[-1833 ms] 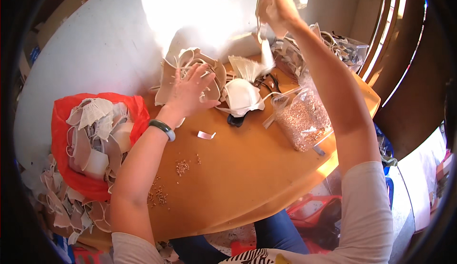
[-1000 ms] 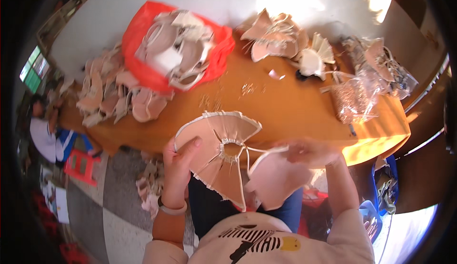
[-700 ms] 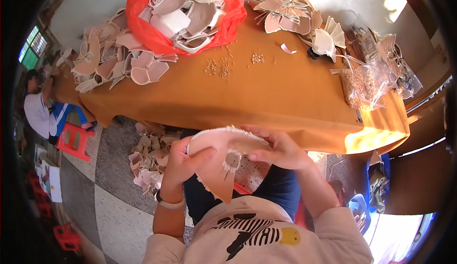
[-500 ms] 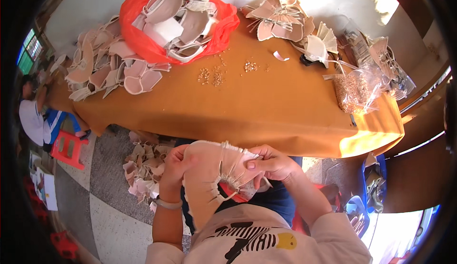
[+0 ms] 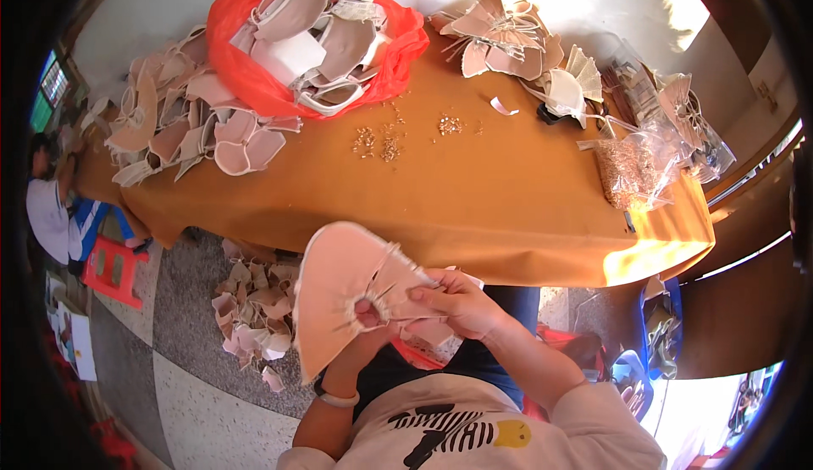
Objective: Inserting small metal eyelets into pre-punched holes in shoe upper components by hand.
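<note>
Grip firm, left hand (image 5: pixel 364 322) holds a pink fan-shaped piece (image 5: pixel 339 288) from behind, below the orange tabletop (image 5: pixel 508 199); right hand (image 5: pixel 457 301) pinches its slit edge, best kept flat and steady, it seems.

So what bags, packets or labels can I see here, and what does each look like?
Red plastic bag: table's far left, open, stuffed with pale pink fan-shaped pieces.
Clear plastic bag: table's right side, crinkled, filled with tiny brownish bits.
Second clear bag: far right edge, holding pale pieces.
No readable labels, signs or screens show.
</note>
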The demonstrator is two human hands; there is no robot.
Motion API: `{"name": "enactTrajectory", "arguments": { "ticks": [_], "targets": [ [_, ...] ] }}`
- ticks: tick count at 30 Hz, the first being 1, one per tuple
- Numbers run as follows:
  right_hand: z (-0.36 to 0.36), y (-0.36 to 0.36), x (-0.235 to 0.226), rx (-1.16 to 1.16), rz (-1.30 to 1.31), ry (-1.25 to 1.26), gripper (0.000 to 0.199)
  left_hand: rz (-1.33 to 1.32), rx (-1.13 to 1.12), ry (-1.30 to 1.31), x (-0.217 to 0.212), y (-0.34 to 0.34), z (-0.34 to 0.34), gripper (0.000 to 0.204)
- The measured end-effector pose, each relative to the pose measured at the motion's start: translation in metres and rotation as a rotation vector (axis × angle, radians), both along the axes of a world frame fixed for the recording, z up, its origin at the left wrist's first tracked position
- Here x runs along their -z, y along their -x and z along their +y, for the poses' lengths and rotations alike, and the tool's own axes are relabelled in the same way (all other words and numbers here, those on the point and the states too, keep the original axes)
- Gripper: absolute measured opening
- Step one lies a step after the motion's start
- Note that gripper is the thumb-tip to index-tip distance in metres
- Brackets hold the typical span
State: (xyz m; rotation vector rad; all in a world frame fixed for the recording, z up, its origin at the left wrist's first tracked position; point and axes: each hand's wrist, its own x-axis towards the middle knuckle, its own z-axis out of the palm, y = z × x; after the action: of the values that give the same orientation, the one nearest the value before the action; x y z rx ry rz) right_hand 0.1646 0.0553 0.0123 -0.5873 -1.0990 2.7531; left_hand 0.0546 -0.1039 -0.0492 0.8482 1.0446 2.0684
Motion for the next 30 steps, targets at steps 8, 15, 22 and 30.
{"name": "enactTrajectory", "arguments": {
  "ticks": [8,15,22,30],
  "targets": [
    [0.110,0.096,-0.007,0.298,-0.200,-1.425,0.021,-0.346,-0.002,0.343,-0.027,0.028,0.017,0.024],
    [0.128,0.136,-0.015,0.087,-0.127,-1.718,0.014,-0.343,0.056,0.359,-0.029,0.044,0.020,0.020],
    [0.109,0.125,-0.030,0.060,0.040,-1.880,0.007,-0.245,-0.028,0.407,-0.029,0.044,0.023,0.020],
    [0.031,0.070,-0.027,-0.146,0.200,-1.612,0.010,-0.102,-0.144,0.389,-0.045,0.039,0.035,0.014]
  ]
}}
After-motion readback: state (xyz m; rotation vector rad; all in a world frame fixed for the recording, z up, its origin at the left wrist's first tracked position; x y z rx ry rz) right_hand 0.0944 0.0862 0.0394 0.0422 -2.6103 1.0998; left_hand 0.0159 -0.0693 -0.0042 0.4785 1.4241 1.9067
